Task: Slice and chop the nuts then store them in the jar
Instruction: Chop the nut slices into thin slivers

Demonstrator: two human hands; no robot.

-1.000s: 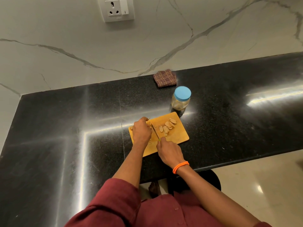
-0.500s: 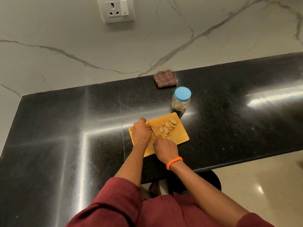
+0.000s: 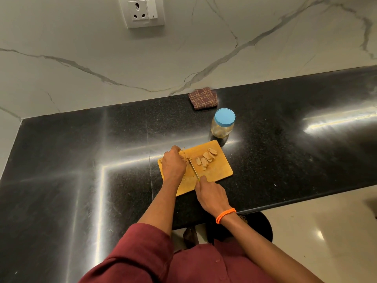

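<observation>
Slicing: right hand grips the knife, blade running away from the body. Left hand curls over a nut just left of the blade. Uncut nuts lie right of it on the cutting board; lidded jar beyond.

light: dim, warm indoor | glare: long white streaks crossing on the polished black countertop, a bright patch at its right end; small highlight on the floor | shadows: soft, under the jar | distortion: wide-angle bowing at the edges | focus: mostly sharp, slightly soft
</observation>
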